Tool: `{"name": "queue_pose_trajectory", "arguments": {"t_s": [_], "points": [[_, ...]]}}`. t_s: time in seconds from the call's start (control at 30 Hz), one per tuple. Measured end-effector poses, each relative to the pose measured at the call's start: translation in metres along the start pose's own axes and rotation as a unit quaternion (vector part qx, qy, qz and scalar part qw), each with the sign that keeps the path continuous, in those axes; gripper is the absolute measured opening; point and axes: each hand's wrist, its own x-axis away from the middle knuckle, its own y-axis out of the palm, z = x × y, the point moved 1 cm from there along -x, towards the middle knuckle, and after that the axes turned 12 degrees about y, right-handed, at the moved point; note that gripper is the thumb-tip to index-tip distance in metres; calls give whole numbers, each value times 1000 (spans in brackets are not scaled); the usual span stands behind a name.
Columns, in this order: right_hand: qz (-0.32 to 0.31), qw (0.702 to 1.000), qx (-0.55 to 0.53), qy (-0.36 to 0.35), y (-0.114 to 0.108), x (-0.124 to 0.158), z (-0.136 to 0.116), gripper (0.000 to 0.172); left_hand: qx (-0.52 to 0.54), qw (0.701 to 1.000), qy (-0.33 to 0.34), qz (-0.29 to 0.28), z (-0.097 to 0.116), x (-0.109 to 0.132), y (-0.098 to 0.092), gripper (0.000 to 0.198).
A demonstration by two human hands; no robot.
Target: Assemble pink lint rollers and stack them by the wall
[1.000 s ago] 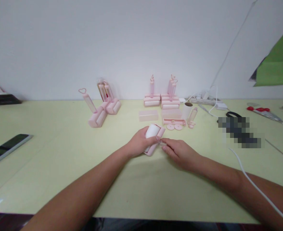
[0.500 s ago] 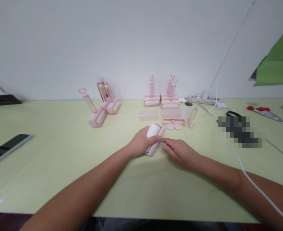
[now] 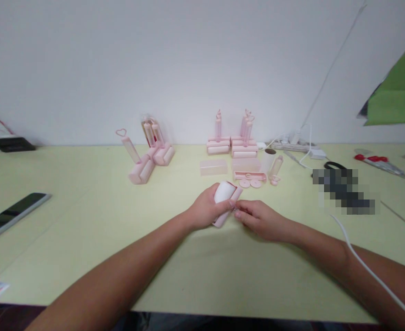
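My left hand (image 3: 205, 210) is wrapped round a pink lint roller (image 3: 225, 198) whose white roll shows above my fingers; it rests low over the pale yellow table (image 3: 85, 220). My right hand (image 3: 257, 218) is closed in a pinch at the roller's right end, on a small part too tiny to name. Just behind lie loose pink parts: a tray piece (image 3: 249, 175), two discs (image 3: 250, 183), a clear cover (image 3: 213, 167) and a white paper roll (image 3: 267, 159).
Finished pink rollers stand at the back left (image 3: 142, 169) and back centre (image 3: 232, 143). A dark phone (image 3: 11, 214) lies at the left. Red-handled scissors (image 3: 378, 163), a power strip (image 3: 294, 145) and a white cable (image 3: 368, 266) are on the right, by a blurred dark item (image 3: 343, 191).
My hands and the roller shifted slightly right and closer together; the roller is tilted a little more upright. The view moved slightly.
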Motion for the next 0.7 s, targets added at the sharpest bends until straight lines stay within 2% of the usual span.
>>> {"name": "queue_pose_trajectory", "arguments": {"t_s": [0.07, 0.17, 0.3, 0.37, 0.43, 0.5, 0.57, 0.6, 0.7], "points": [[-50, 993, -90, 62, 4, -2, 3, 20, -13, 1000, -8, -7, 1, -1, -1, 43], [-105, 964, -202, 139, 9, -8, 12, 26, -52, 998, -37, -7, 2, -2, -6, 43], [-124, 949, -250, 149, 11, -14, 23, 34, -73, 994, -58, -58, -3, -11, -18, 46], [-125, 946, -260, 148, 11, -15, 25, 36, -126, 990, -42, -43, -10, -21, -28, 50], [-120, 943, -269, 152, 11, -16, 25, 37, -247, 969, -5, 13, -20, -37, -40, 53], [-117, 942, -273, 157, 12, -17, 23, 37, -385, 921, 38, 51, -30, -55, -50, 48], [-118, 941, -271, 164, 12, -17, 22, 37, -476, 876, 50, 54, -41, -73, -57, 53], [-117, 942, -268, 166, 12, -17, 21, 37, -499, 864, 42, 46, -46, -81, -60, 59], [-117, 944, -260, 164, 11, -17, 20, 35, -501, 865, -7, 8, -60, -94, -63, 71]]}}
